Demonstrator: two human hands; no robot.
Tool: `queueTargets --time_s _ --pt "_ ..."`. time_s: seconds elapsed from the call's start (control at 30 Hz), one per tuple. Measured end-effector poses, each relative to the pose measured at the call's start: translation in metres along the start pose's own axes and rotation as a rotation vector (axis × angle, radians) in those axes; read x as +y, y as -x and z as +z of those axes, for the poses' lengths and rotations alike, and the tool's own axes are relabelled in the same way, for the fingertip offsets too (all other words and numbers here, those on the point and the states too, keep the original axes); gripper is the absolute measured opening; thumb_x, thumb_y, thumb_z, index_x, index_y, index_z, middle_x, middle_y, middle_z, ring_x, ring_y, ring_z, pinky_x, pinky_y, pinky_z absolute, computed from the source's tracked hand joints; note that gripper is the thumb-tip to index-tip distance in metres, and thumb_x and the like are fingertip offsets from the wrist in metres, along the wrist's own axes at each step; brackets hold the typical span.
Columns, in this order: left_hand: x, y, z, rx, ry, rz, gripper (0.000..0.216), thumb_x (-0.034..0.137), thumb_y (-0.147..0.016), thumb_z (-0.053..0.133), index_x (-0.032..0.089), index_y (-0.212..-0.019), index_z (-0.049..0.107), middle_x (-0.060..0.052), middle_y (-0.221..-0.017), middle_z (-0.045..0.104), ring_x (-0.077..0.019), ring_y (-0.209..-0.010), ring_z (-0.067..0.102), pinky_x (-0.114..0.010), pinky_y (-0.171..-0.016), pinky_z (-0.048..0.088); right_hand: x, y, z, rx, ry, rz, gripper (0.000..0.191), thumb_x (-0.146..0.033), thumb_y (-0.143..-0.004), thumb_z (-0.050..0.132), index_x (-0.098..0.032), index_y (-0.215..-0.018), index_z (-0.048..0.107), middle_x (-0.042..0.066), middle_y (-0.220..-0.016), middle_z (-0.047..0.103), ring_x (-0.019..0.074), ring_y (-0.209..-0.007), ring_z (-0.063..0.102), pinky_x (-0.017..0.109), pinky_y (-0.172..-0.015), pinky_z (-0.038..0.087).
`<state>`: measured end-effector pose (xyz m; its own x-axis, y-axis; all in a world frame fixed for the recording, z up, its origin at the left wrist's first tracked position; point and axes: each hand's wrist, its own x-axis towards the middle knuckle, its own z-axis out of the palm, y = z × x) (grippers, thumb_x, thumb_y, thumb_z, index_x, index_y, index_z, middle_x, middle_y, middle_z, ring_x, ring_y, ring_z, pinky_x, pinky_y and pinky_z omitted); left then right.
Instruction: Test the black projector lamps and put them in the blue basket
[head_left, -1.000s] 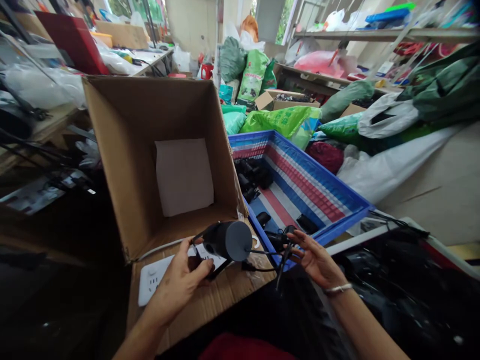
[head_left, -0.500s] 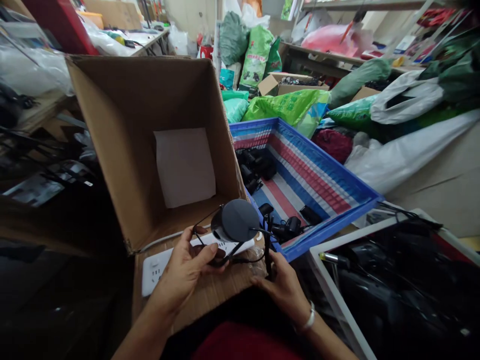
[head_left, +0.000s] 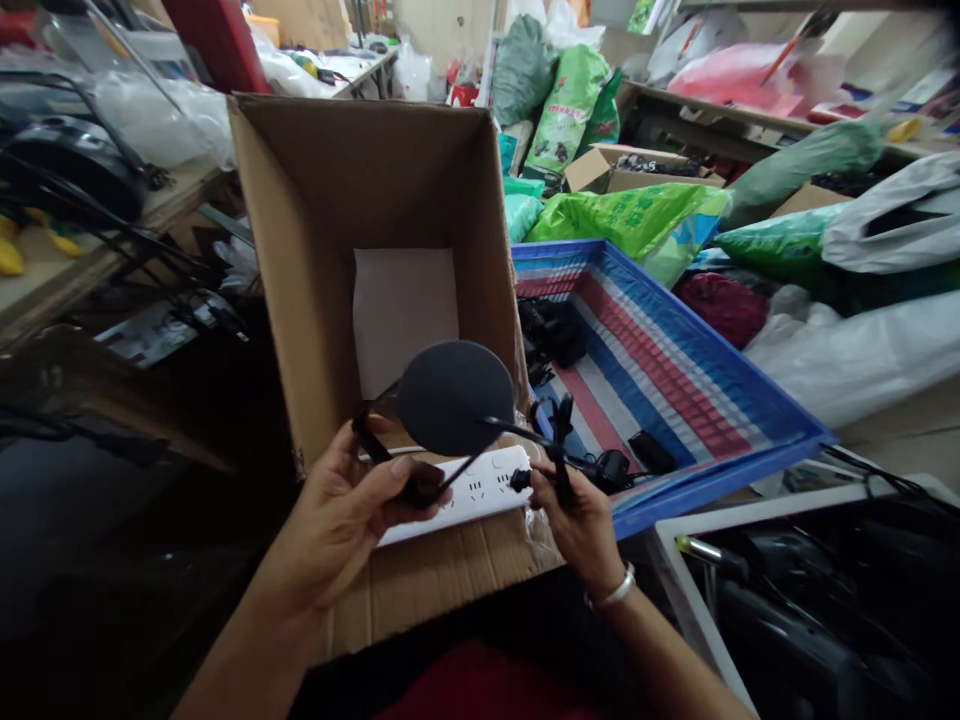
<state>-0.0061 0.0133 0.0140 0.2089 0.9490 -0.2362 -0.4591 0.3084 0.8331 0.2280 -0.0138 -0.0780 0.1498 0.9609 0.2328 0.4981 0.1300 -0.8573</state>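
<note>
My left hand [head_left: 360, 500] is closed round the dark base of a black device with a round, flat disc [head_left: 457, 395]; I cannot tell its kind. Thin black rods or cords run from the disc. My right hand [head_left: 577, 515] is closed on a black plug [head_left: 519, 481], which is at the right end of a white power strip [head_left: 476, 490]. A bundled black cable [head_left: 561, 440] rises by the same hand. Whether the plug's pins are in the socket is hidden. The strip lies on cardboard in front of an upright open carton [head_left: 270, 300].
To the right stands a blue-rimmed crate [head_left: 720, 470] with striped lining and several black devices [head_left: 555, 335] inside. A white-edged bin [head_left: 712, 640] of black parts is at the lower right. Sacks [head_left: 622, 215] crowd the back; a cluttered bench [head_left: 172, 215] is at the left.
My right hand has risen, and the plug now shows at the strip's right end. The disc has come up and turned more towards me. The whole view has swung to the left.
</note>
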Motion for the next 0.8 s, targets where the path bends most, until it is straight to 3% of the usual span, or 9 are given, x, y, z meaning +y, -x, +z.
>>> queueTargets --time_s 0.2,0.43,0.6,0.8 --pt "-0.01 -0.016 -0.022 0.143 0.047 0.107 0.039 0.015 -0.069 0.073 0.023 -0.096 0.046 -0.001 -0.076 0.072 -0.0211 -0.072 0.07 -0.04 -0.067 0.059 0.006 -0.033 -0.002 -0.14 0.189 -0.173 0.013 -0.026 -0.085 0.055 -0.017 -0.079 0.062 0.002 -0.063 0.06 0.0148 -0.056 0.058 0.024 -0.054 0.046" --pt "-0.02 -0.031 -0.036 0.105 0.114 0.159 0.04 0.016 -0.071 0.072 0.026 -0.099 0.045 -0.001 -0.079 0.07 -0.0225 -0.071 0.069 -0.032 -0.058 0.058 0.002 -0.038 0.009 -0.296 0.249 -0.266 0.014 -0.01 -0.08 0.053 -0.017 -0.07 0.06 0.005 -0.072 0.059 0.0175 -0.066 0.058 0.027 -0.061 0.046" --pt "-0.032 -0.043 -0.038 0.042 0.152 0.241 0.043 0.02 -0.069 0.075 0.028 -0.1 0.047 0.006 -0.081 0.06 -0.012 -0.066 0.062 -0.03 -0.062 0.058 0.015 -0.03 0.015 -0.265 0.245 -0.31 0.017 -0.009 -0.083 0.046 -0.016 -0.079 0.061 0.007 -0.077 0.059 0.0186 -0.068 0.059 0.028 -0.061 0.048" --pt "-0.04 -0.04 -0.035 0.017 0.074 0.234 0.037 0.028 -0.073 0.072 0.029 -0.102 0.048 0.005 -0.083 0.052 -0.0096 -0.068 0.054 -0.023 -0.061 0.052 0.032 -0.023 0.016 -0.207 0.252 -0.299 0.013 -0.017 -0.084 0.052 -0.021 -0.09 0.064 0.009 -0.089 0.063 0.0228 -0.082 0.062 0.029 -0.066 0.052"
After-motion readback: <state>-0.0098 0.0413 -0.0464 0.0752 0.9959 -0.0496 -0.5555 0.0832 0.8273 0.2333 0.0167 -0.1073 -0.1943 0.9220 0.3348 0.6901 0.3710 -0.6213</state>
